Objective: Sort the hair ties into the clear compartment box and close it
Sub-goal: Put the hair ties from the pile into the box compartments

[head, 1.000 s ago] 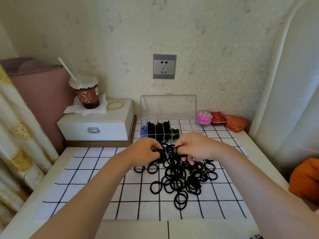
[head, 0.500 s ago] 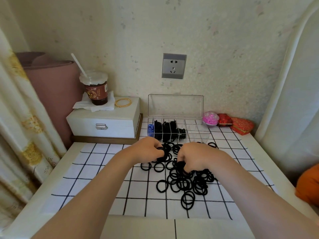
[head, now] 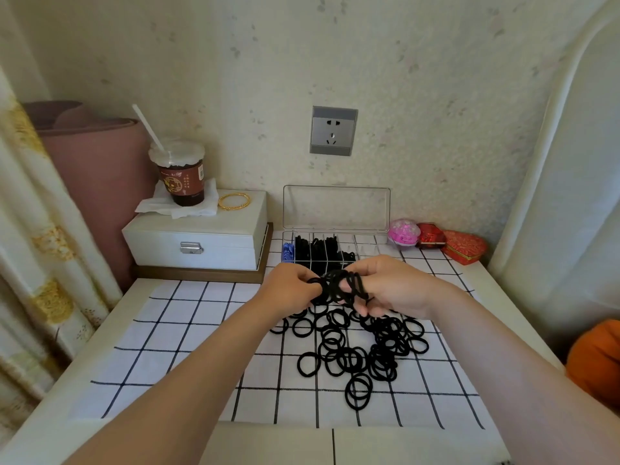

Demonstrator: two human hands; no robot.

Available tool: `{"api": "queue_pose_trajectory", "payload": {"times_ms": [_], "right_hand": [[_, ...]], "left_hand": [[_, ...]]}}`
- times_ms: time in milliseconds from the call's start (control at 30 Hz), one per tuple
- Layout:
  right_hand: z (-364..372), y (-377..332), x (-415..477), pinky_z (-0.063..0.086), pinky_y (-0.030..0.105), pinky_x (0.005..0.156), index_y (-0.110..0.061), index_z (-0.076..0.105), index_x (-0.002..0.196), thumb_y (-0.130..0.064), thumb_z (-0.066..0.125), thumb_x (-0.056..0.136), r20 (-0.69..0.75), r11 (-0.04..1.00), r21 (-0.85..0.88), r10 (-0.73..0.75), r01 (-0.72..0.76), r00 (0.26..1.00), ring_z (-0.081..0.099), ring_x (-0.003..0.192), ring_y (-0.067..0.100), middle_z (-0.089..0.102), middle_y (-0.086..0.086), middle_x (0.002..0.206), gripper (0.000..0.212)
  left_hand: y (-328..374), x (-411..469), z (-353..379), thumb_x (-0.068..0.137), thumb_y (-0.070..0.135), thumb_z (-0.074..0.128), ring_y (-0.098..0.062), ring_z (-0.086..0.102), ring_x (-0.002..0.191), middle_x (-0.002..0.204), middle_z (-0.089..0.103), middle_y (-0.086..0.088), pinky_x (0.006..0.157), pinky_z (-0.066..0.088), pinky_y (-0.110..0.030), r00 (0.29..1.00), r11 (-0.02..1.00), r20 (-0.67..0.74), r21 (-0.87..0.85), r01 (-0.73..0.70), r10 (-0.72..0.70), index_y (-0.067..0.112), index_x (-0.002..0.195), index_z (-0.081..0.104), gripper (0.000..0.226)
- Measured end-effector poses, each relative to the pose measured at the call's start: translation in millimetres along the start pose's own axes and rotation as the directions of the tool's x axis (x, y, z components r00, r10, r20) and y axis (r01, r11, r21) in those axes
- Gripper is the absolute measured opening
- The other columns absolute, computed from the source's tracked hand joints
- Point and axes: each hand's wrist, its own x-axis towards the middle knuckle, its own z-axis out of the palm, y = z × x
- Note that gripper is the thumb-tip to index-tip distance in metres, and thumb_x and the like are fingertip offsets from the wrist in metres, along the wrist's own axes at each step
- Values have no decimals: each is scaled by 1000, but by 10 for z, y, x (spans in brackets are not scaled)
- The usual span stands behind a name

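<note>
Bunching hair ties [head: 340, 284] by the clear box [head: 369, 246]
Left hand [head: 291, 290] & right hand [head: 391, 286] pinching one bundle together; prob feeling light, soft, snaggy; gripping whole loops ideally

Black hair ties [head: 360, 347]; white cloth [head: 188, 347] with black grid; clear compartment box [head: 335, 209]; white case [head: 198, 236]; gold bangle [head: 234, 200]; red heart tin [head: 464, 250].

Right hand [head: 392, 286] lifted off pile [head: 362, 350]; tie bunch [head: 339, 285] now shared with left hand [head: 288, 290].
</note>
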Motion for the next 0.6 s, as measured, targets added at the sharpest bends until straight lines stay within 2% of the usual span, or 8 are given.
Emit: {"api": "queue_pose_trajectory", "payload": {"times_ms": [100,200,333,400,467,533,600], "right_hand": [[50,-1,37,36,22,45,-3,67,109,-19,63,95,61,999,-16,44,-44,997,56,58,14,66,11,83,22],[47,25,84,37,20,42,-5,69,104,-17,61,96,-38,996,-46,75,-77,996,56,56,14,70,8,82,16],[24,46,100,39,21,40,-7,69,99,-13,59,96,-174,993,-60,87,-99,981,55,51,14,71,8,79,12],[39,42,107,39,22,41,-9,70,95,-17,61,92,-249,983,-146,76,-115,966,54,49,16,72,7,73,13],[76,27,120,40,22,44,-13,71,91,-22,62,87,-326,942,-297,52,-154,944,50,43,16,68,7,61,14],[119,21,134,41,21,45,-16,69,86,-28,63,82,-364,908,-384,18,-167,931,48,38,13,62,4,52,14],[140,49,163,44,24,47,-16,69,79,-34,67,79,-361,887,-442,-43,-130,931,50,40,9,61,0,52,18]], "left_hand": [[73,-32,14,87,20,73,-14,71,89,95,75,-4,80,60,-26,983,966,179,-246,81,-36,20,98,76,12],[69,-28,-35,87,25,73,-16,70,95,103,76,-8,85,57,-27,945,922,327,-358,147,-23,15,110,74,25],[56,1,-115,97,23,53,-24,66,99,114,70,-18,90,55,-35,894,814,448,-512,276,-22,1,117,67,33],[78,-1,-121,96,35,53,-27,66,103,116,69,-19,90,54,-36,883,802,470,-531,272,11,0,119,66,43],[103,-15,-88,89,44,63,-24,67,105,113,71,-13,92,54,-34,890,849,454,-484,213,36,5,118,68,49],[102,-20,-53,85,38,71,-21,68,107,113,73,-7,97,53,-33,907,905,417,-405,131,55,11,117,71,41],[64,-10,-54,90,25,69,-19,69,104,109,74,-6,96,54,-31,926,933,375,-346,95,45,14,117,72,29]]}}
